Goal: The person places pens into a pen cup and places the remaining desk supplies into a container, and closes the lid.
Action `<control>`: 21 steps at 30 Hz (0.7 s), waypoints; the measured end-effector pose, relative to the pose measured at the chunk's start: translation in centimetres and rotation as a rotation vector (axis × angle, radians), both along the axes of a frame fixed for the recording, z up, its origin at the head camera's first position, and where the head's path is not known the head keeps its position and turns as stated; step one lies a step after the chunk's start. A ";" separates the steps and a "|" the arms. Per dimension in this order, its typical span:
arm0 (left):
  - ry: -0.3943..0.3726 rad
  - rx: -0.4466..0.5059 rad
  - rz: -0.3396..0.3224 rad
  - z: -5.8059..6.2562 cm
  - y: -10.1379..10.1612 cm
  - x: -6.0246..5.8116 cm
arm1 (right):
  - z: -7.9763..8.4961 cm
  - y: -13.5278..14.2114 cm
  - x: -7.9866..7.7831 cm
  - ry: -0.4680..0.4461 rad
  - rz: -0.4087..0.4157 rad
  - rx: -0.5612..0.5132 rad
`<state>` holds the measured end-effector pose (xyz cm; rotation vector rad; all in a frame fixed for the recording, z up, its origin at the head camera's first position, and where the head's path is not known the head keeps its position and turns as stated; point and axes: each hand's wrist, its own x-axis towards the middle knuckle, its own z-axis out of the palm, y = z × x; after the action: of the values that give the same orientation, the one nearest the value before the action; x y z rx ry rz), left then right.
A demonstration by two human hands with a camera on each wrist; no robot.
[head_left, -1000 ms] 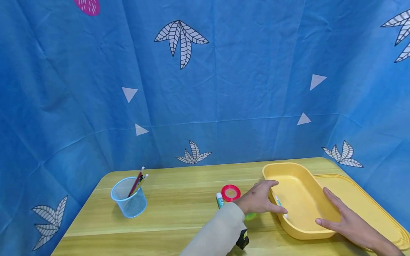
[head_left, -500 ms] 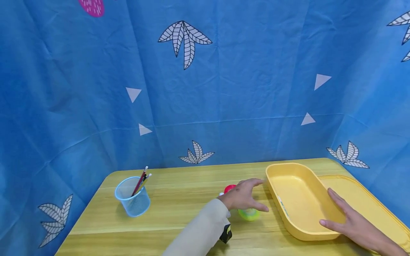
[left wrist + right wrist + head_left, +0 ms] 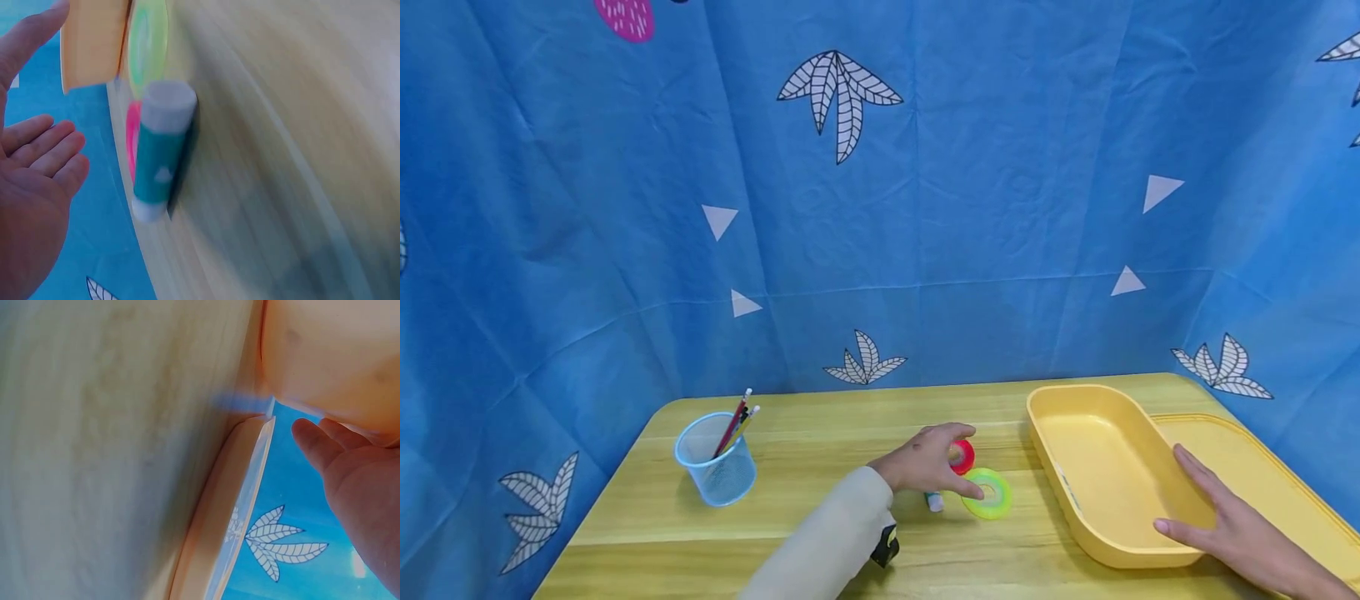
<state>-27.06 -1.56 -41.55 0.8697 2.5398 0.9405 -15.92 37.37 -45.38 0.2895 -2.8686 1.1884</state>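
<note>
In the head view my left hand [image 3: 925, 461] hovers over the table with thumb and fingers spread apart and holds nothing. Beneath it, partly hidden, lies a teal glue stick with a white cap [image 3: 934, 502]. By its fingertips is a red tape roll [image 3: 962, 457], and a yellow-green tape roll [image 3: 989, 493] lies by the thumb. The left wrist view shows the glue stick [image 3: 159, 156] beside the palm. My right hand [image 3: 1232, 521] rests at the right side of a yellow bin [image 3: 1097, 533], fingers straight along its outer wall, thumb over the rim.
A flat yellow lid [image 3: 1247, 475] lies to the right of the bin, partly under the right hand. At the table's left stands a blue mesh pencil cup [image 3: 715, 471] with several pencils [image 3: 736, 429]. A blue patterned curtain [image 3: 955, 208] hangs behind the table.
My left hand has moved left, away from the bin's left wall to above the glue stick and tape rolls. The right hand stays at the bin. The head view has turned slightly left.
</note>
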 end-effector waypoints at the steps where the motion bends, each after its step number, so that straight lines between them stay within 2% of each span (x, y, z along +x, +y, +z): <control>1: 0.003 -0.001 -0.001 0.0 -0.4 -0.1 | 0.0 0.0 -0.1 -0.007 -0.003 0.007; 7: 0.037 -0.023 0.014 -0.2 -2.3 -0.2 | 0.3 -0.1 -0.4 -0.044 -0.014 0.027; 15: 0.028 -0.045 0.030 -1.4 -4.4 -0.2 | -0.1 0.3 -0.4 -0.033 0.001 0.007; 21: 0.003 -0.061 0.043 -2.1 -5.3 -0.2 | -0.4 0.6 -0.4 -0.016 0.012 -0.001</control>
<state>-27.24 -6.83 -43.61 0.8026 2.5852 0.8705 -16.37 37.94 -45.78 0.2985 -2.8842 1.1998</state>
